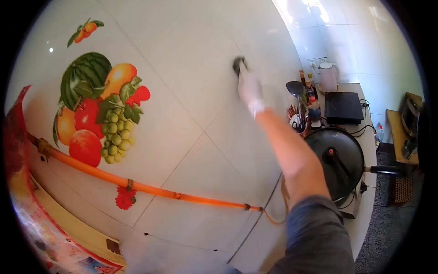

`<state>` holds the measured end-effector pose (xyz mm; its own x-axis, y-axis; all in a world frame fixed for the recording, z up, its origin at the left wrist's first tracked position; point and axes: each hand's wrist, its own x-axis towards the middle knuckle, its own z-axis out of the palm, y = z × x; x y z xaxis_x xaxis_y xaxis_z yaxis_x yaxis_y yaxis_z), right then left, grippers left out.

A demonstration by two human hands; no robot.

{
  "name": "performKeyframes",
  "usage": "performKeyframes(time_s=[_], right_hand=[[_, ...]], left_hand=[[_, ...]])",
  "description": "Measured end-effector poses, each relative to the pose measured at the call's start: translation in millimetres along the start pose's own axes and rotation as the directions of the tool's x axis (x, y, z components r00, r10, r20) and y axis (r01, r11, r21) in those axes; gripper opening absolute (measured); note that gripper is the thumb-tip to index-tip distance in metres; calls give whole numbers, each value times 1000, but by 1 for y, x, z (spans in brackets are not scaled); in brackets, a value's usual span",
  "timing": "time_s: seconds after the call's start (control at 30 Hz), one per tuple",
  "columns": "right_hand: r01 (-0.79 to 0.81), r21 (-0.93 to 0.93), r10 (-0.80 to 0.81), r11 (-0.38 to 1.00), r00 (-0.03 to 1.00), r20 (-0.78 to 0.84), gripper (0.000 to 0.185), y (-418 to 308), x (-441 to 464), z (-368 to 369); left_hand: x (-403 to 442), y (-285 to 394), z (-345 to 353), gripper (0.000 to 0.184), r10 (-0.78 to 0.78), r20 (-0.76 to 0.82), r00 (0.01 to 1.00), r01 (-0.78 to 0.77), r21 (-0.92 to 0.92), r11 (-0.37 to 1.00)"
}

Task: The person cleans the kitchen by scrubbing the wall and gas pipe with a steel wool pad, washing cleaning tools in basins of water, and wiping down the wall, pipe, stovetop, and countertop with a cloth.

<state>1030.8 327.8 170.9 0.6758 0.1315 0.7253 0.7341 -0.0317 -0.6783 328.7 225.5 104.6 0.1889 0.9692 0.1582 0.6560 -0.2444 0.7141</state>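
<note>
My right hand (250,86), in a whitish glove, reaches up across the pale tiled wall (182,59). Its fingers are closed on a small dark pad (238,65), pressed against the tiles. Motion smears both the hand and the pad, so the pad's exact kind is hard to make out. Left of them, the wall carries a fruit decal (98,112) with a watermelon, grapes and other fruit. My left hand is out of view.
An orange pipe (155,190) crosses the lower wall. Right of my arm, a lidded black pan (335,160) sits on the counter, its handle sticking outward. Behind it are a black induction cooktop (343,107), bottles (311,89), a spatula (295,89) and a kettle (327,75).
</note>
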Motion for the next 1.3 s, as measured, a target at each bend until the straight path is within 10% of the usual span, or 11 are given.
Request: performKeyframes(time_s=[0.03, 0.23, 0.3, 0.4, 0.57, 0.83, 1.0, 1.07, 1.13, 1.23, 1.3], right_hand=[[164, 61, -150, 984, 970, -189, 47, 22, -47, 24], [275, 348, -386, 896, 870, 306, 49, 15, -319, -38], [330, 327, -422, 885, 865, 270, 48, 0, -290, -39], [457, 46, -459, 888, 879, 127, 50, -49, -174, -45], [189, 126, -189, 974, 982, -7, 46, -44, 1, -17], [424, 336, -466, 841, 883, 50, 48, -48, -251, -22], [684, 364, -773, 632, 587, 240, 40, -151, -197, -65], [22, 398, -229, 917, 846, 481, 40, -125, -152, -29], [271, 227, -250, 936, 961, -115, 40, -82, -100, -3], [168, 158, -148, 973, 981, -129, 40, -61, -123, -12], [410, 27, -406, 912, 909, -95, 42, -79, -174, -11]], left_hand=[[-1, -5, 0, 32, -15, 11, 1000, 15, -3, 1000], [4, -28, -5, 29, 3, 57, 998, -4, 20, 1000], [16, -91, -25, 28, 165, 55, 985, -173, 251, 952], [4, -26, -5, 27, -6, 45, 999, 1, 119, 993], [18, -60, -8, 26, 85, 25, 996, -88, 186, 979], [3, -4, 5, 25, -88, 99, 991, 89, -9, 996], [0, -4, -1, 26, -19, 114, 993, 13, 50, 999], [-1, -7, 1, 27, -24, 109, 994, 19, 41, 999], [0, -15, 1, 24, -46, 82, 996, 54, -108, 993], [0, -11, -5, 24, -27, 155, 988, 42, -91, 995], [0, -10, -1, 23, -27, 147, 989, 45, -120, 992]])
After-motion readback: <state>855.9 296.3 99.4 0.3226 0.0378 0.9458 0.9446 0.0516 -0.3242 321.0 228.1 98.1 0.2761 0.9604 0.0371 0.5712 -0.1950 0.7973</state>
